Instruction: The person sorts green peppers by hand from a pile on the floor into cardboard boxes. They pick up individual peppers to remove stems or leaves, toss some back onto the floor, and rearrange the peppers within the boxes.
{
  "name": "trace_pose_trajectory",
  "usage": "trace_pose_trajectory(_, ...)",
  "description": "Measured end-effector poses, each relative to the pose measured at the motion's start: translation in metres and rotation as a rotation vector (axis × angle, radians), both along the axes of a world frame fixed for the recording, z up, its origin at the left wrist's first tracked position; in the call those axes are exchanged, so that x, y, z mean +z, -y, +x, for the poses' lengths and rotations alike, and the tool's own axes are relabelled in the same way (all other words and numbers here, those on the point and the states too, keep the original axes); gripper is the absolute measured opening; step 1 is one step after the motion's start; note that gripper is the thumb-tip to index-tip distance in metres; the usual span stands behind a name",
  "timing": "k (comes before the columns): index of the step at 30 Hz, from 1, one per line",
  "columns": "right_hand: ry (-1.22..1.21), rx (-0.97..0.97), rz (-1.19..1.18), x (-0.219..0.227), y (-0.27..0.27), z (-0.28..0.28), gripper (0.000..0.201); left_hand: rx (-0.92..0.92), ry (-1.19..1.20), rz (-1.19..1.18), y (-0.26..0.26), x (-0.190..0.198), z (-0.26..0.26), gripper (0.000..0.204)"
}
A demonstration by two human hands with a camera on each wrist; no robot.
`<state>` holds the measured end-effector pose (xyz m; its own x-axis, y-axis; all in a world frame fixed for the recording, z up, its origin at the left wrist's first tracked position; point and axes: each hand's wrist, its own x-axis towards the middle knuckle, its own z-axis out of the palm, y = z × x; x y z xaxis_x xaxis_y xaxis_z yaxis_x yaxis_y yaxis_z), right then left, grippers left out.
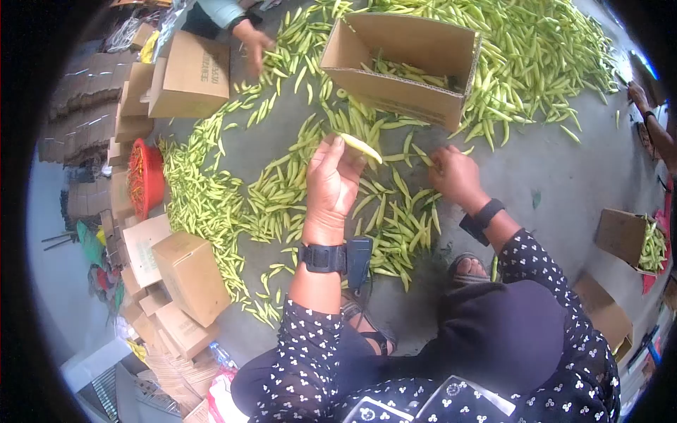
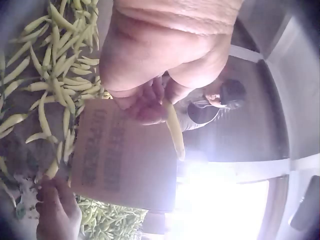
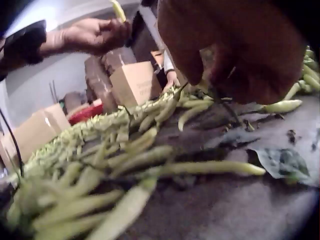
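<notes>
Pale green peppers [image 1: 395, 240] lie scattered over the grey floor. My left hand [image 1: 333, 180], palm turned up, pinches one pale pepper [image 1: 361, 148] between thumb and fingers; the left wrist view shows that pepper [image 2: 174, 131] jutting from the fingertips. To the right, my right hand [image 1: 457, 175] is low over the floor with bent fingers at a pepper's stem end. In the right wrist view the fingers of my right hand [image 3: 230, 55] close around a thin green stem [image 3: 220, 100], partly hidden by the hand.
An open cardboard box [image 1: 402, 95] with some peppers inside stands ahead, beside a large pepper pile [image 1: 536, 63]. Another person's hand [image 1: 255, 48] reaches over peppers at upper left. More boxes [image 1: 190, 275] and a red basin [image 1: 146, 176] line the left; a tipped box [image 1: 624, 240] lies right.
</notes>
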<state>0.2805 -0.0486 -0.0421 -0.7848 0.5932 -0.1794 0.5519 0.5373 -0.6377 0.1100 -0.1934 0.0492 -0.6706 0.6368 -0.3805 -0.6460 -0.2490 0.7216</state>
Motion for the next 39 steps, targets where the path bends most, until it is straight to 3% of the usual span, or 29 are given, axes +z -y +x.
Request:
trace_pose_trajectory(1, -0.005, 0.001, -0.001, -0.001, -0.002, -0.001, 0.023, -0.019, 0.013, 0.007, 0.0, 0.006, 0.001, 0.013)
trace_pose_trajectory(3, -0.252, -0.151, -0.541, -0.002, -0.008, -0.002, 0.028, -0.029, 0.007, 0.009, -0.001, 0.014, 0.003, 0.009)
trace_pose_trajectory(4, -0.358, -0.113, -0.773, 0.0, -0.01, -0.001, 0.03, -0.027, 0.001, 0.001, -0.002, 0.016, 0.005, 0.01)
trace_pose_trajectory(5, -0.357, -0.115, -0.772, 0.002, -0.009, 0.002, 0.03, -0.025, -0.003, -0.006, -0.002, 0.018, 0.007, 0.012)
trace_pose_trajectory(7, -0.403, -0.224, -1.178, 0.036, -0.006, 0.001, 0.026, -0.053, -0.026, -0.016, -0.003, 0.019, 0.011, 0.01)
trace_pose_trajectory(9, -0.42, -0.192, -1.272, 0.04, -0.003, 0.0, 0.024, -0.083, -0.049, -0.024, -0.004, 0.02, 0.014, 0.008)
trace_pose_trajectory(12, -0.557, -0.129, -1.599, 0.047, 0.0, -0.002, 0.021, -0.083, -0.057, -0.067, -0.006, 0.022, 0.02, 0.007)
trace_pose_trajectory(21, -0.489, -0.052, -1.65, 0.066, 0.003, 0.001, 0.026, -0.183, -0.175, -0.196, -0.003, 0.015, 0.028, 0.009)
trace_pose_trajectory(22, -0.487, -0.055, -1.649, 0.067, 0.004, 0.001, 0.026, -0.244, -0.228, -0.308, -0.003, 0.015, 0.031, 0.011)
trace_pose_trajectory(23, -0.453, -0.072, -1.561, 0.069, 0.006, 0.002, 0.026, -0.307, -0.281, -0.421, -0.004, 0.014, 0.034, 0.013)
trace_pose_trajectory(25, -0.416, -0.101, -1.471, 0.068, 0.008, 0.008, 0.027, -0.363, -0.296, -0.421, -0.004, 0.004, 0.042, 0.016)
trace_pose_trajectory(28, -0.243, 0.255, -0.63, 0.046, 0.014, 0.021, 0.038, -0.574, -0.375, -0.54, -0.008, -0.013, 0.062, 0.017)
trace_pose_trajectory(29, -0.243, 0.257, -0.629, 0.038, 0.017, 0.027, 0.038, -0.572, -0.376, -0.538, -0.009, -0.019, 0.068, 0.017)
trace_pose_trajectory(31, -0.178, 0.175, -0.61, 0.032, 0.023, 0.041, 0.025, -0.705, -0.494, -0.601, -0.007, -0.038, 0.075, 0.017)
trace_pose_trajectory(33, -0.188, 0.019, -0.727, 0.033, 0.023, 0.062, 0.017, -0.723, -0.607, -0.665, 0.0, -0.052, 0.069, 0.021)
trace_pose_trajectory(35, -0.173, -0.11, -0.67, 0.019, 0.015, 0.094, 0.013, -0.533, -0.942, -0.79, 0.007, -0.06, 0.052, 0.025)
trace_pose_trajectory(36, -0.167, -0.15, -0.575, 0.004, 0.01, 0.114, 0.012, -0.541, -0.997, -0.903, 0.01, -0.061, 0.033, 0.033)
trace_pose_trajectory(38, -0.142, -0.306, -0.609, -0.004, 0.003, 0.151, 0.012, -0.446, -1.094, -1.046, 0.011, -0.044, 0.006, 0.04)
trace_pose_trajectory(39, -0.139, -0.306, -0.608, 0.001, 0.003, 0.161, 0.012, -0.398, -1.247, -1.03, 0.018, -0.058, -0.016, 0.045)
